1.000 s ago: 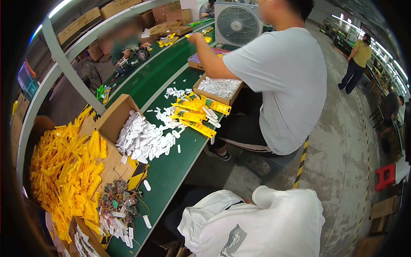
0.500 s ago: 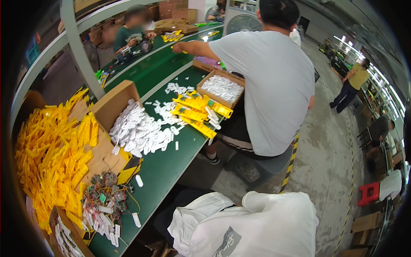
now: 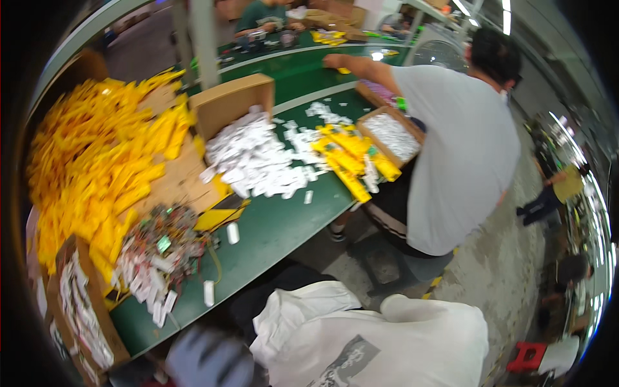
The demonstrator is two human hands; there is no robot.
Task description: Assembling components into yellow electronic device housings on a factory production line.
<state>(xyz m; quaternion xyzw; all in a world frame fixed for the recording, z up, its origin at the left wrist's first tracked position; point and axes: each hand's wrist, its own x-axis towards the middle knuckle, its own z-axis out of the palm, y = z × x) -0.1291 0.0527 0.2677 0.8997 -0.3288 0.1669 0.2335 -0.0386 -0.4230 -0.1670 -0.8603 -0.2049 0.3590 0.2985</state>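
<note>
At the lower edge, left of my white shirt (image 3: 380,348), a grey-blue smeared shape looks like my left hand (image 3: 209,358) in a glove. Motion blur hides whether its fingers hold anything. My right hand is out of the picture. Closest to the left hand lie a small white plastic piece (image 3: 209,293) at the table edge and a tangled heap of wired circuit boards (image 3: 169,242) with white parts. An open carton (image 3: 106,316) of white strips stands left of the hand. Beyond lie another white piece (image 3: 233,233) and a large pile of yellow plastic parts (image 3: 97,174).
The green table (image 3: 271,242) carries a heap of white parts (image 3: 258,155) by a tipped carton (image 3: 235,97). Stacked yellow housings (image 3: 351,158) lie near a box of small white parts (image 3: 392,137). A co-worker in grey (image 3: 454,155) sits at right, reaching across the conveyor (image 3: 284,74).
The view has swung left, so the table and co-worker sit farther right. The blurred glove-like hand has come in at the lower edge. The co-worker's arm still reaches over the conveyor.
</note>
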